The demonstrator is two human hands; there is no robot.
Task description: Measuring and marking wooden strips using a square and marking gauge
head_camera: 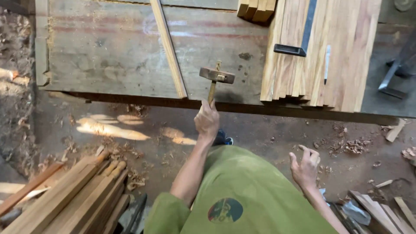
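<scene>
Your left hand clamped on the brown wooden marking gauge.
Gauge head just beyond your fingers, over the grey plank counter; right hand spread, empty.

The wooden marking gauge sits just above the middle of the frame: a slim, pale-brown square stem running nearly upright, tilted slightly to the right at its top, with a darker, rounded block set crosswise near its upper end. Its lower end is gripped in the left hand, while the block and the short tip above it show against the worn grey bench; whether the block rests on the surface or is raised off it cannot be told. The block lies roughly level, with a small lighter wedge on its face.
</scene>
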